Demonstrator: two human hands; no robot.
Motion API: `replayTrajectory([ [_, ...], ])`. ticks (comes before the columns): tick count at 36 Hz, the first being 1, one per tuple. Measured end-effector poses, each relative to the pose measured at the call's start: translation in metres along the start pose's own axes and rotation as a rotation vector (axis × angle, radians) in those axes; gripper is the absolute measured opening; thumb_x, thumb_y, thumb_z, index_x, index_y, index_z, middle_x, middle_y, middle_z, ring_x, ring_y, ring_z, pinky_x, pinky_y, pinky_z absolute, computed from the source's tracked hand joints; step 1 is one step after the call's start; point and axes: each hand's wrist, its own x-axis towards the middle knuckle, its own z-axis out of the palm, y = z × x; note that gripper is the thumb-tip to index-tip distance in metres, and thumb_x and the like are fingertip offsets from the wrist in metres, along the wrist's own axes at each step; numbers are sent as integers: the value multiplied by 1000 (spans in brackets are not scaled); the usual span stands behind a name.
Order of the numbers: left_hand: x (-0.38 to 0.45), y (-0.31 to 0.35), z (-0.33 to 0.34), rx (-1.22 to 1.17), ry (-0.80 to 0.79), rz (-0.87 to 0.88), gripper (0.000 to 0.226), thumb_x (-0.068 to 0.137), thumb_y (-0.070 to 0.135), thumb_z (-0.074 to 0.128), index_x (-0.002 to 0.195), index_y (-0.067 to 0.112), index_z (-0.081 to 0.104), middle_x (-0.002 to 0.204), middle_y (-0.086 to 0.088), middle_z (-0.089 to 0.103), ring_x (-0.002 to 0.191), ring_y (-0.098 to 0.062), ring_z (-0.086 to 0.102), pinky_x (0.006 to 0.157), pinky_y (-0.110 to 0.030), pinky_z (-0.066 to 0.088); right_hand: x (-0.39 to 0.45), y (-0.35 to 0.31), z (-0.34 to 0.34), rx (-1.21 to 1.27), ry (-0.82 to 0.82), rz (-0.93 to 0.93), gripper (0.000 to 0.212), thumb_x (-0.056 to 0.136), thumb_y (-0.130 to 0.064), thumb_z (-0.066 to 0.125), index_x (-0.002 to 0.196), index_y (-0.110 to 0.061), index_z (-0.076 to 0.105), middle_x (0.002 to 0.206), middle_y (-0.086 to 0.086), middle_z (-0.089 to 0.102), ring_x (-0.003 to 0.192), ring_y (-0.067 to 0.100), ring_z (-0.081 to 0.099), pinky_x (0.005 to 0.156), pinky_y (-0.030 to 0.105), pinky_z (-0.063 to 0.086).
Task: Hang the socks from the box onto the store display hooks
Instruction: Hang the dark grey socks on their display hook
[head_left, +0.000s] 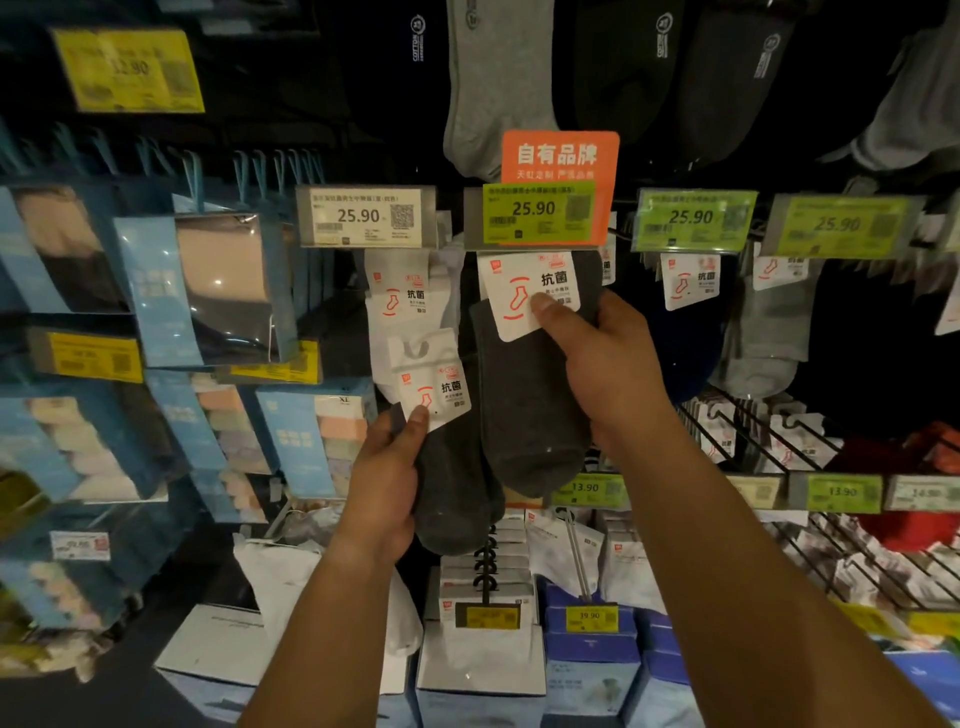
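Head view, sock wall. The person is holding two packs of dark grey socks up at the display, one per hand

Right hand (597, 358): curled round the upper grey sock pack (530, 415), thumb pressing on the lower corner of its white header card (527, 293), fingers going behind the fabric. The top of the card is sitting just under the green 25.90 price tag (537, 213), so it is at the hook or very near it; the hook itself is hidden behind the tag, and whether the card is already threaded cannot be told

Left hand (387, 488): gripping the second grey sock pack (457, 499) lower down, thumb pinching the bottom corner of its smaller header card (434, 392). This pack is hanging free, toe drooping below the palm, overlapping the first pack's left edge

Handling judgement:
- Light, soft, limp knit; the body is folding and sagging under its own weight, so it is giving no control over where the top goes
- The header card is the only stiff part, and presumably carries the hanging hole; the card is thin and likely bending or tearing if forced
- Best hold: pinch on the card close to its top, with fingers backing it, not on the fabric alone
- Knit surface is not slippery; the glossy card may be sliding under a thumb

White socks (400, 306) are hanging on the neighbouring hook to the left, close enough to snag
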Motion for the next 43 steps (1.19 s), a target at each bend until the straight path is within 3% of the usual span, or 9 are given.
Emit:
replayTrajectory([
  [9,0,1,-5,24,6,9,30,102,28,57,131,23,62,118,0,74,109,-19,71,86,-38,56,6,8,-2,-60,38,61,19,88,-33,71,107,-28,68,110,-4,73,104,17,69,95,47,54],
  [12,0,1,-3,26,8,7,29,102,28,56,131,25,62,118,1,75,109,-18,71,84,-37,57,23,8,5,-70,34,66,24,83,-36,70,105,-27,70,110,-5,73,104,17,68,95,46,54],
  [17,-2,2,1,42,17,0,25,102,29,57,126,27,63,114,5,76,101,-13,73,72,-28,59,76,25,13,-161,72,133,42,91,-33,67,130,-18,61,129,2,64,119,23,58,104,43,47],
  [30,-3,6,2,56,26,23,21,101,26,58,122,27,65,112,5,76,103,-13,73,76,-29,57,153,63,22,-253,-43,320,53,97,-40,58,143,-15,48,143,10,54,130,33,51,108,49,43],
  [34,-4,7,7,83,6,30,24,102,27,57,124,23,64,113,4,76,103,-13,73,78,-30,58,151,69,20,-263,-27,324,67,91,-50,60,145,-14,43,141,9,55,129,32,52,107,48,44],
  [37,-4,8,14,102,-32,39,23,102,26,58,124,25,65,112,5,76,103,-13,73,83,-34,59,123,64,11,-399,88,253,73,87,-57,57,140,-9,43,136,13,54,123,34,55,102,46,48],
  [39,-3,11,20,101,-67,43,22,102,25,57,122,24,66,110,5,77,102,-12,73,85,-35,60,82,56,5,-385,153,134,58,91,-54,53,124,-7,54,116,11,62,106,28,62,88,31,52],
  [41,0,14,29,86,-111,60,21,103,22,55,121,20,66,112,4,77,106,-13,72,84,-29,60,36,58,3,-345,132,119,43,99,-50,47,105,-8,58,89,1,61,81,14,60,66,19,46],
  [43,2,16,40,68,-150,67,22,103,19,55,122,18,66,115,2,76,110,-14,71,85,-25,59,3,69,5,-289,36,155,43,98,-56,45,108,-17,60,94,-6,64,86,9,60,75,23,49],
])
